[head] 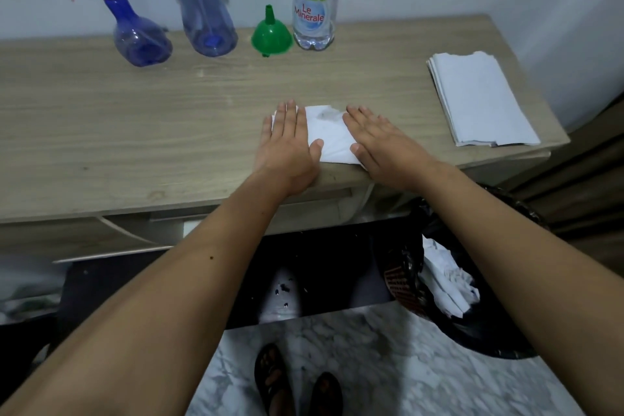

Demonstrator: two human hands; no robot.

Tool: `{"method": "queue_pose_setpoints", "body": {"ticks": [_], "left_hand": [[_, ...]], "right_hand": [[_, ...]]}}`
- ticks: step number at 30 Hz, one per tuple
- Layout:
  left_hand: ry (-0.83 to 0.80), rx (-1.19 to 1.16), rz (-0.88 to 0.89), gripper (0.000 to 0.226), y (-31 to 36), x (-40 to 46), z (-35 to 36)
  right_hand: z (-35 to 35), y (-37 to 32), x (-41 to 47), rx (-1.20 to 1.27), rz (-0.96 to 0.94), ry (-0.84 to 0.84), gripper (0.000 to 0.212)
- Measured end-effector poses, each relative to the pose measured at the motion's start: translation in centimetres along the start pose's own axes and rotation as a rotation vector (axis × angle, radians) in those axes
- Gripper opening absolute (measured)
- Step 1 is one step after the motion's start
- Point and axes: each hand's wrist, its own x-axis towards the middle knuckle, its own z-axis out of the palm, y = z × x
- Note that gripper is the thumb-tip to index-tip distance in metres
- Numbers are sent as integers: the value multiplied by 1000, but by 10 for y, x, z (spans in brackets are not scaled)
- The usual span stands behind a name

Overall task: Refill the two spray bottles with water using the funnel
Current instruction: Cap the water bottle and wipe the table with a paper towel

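1. The person's left hand [287, 142] lies flat, fingers straight and together, palm down on the left part of a white tissue [329, 135] near the front edge of the wooden table [135, 118].
2. The right hand [381, 142] lies flat in the same way on the tissue's right part, fingers straight and pointing up-left; neither hand curls round anything.
3. The tissue shows a greyish smudge near its far edge, between the two hands.
4. At the back left of the table stands a blue see-through spray bottle [138, 34] with a narrow neck, a round body, a pink collar and a light-blue and pink trigger head; it appears tilted to the left in this wide-angle view.
5. Just to its right stands a second spray bottle [206, 13], blue and see-through, taller and cone-shaped, with a dip tube showing inside; its head is cut off by the top edge.
6. A green funnel [271, 34] sits mouth down on the table, spout up, between the second spray bottle and a clear water bottle [314, 0] labelled "Le Minerale".
7. The funnel is just beside the water bottle; whether they touch cannot be told.
8. A stack of folded white tissues [479, 98] lies at the table's right end, well apart from the hands.
9. Below the table's right side a dark bin [439, 280] holds crumpled white paper.
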Motion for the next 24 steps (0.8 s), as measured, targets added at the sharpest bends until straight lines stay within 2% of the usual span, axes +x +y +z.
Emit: {"method": "queue_pose_setpoints", "body": {"ticks": [9, 12, 18, 21, 24], "left_hand": [[56, 18, 98, 70, 16, -47, 11], [92, -2, 155, 64, 18, -58, 13], [206, -271, 244, 45, 20, -74, 17], [276, -421, 239, 35, 23, -89, 21], [370, -500, 247, 27, 30, -100, 25]], "right_hand": [[17, -8, -41, 93, -8, 108, 57], [22, -19, -51, 157, 27, 198, 52], [38, -35, -70, 158, 26, 552, 32], [37, -41, -81, 218, 44, 636, 25], [38, -44, -98, 284, 71, 648, 20]]}}
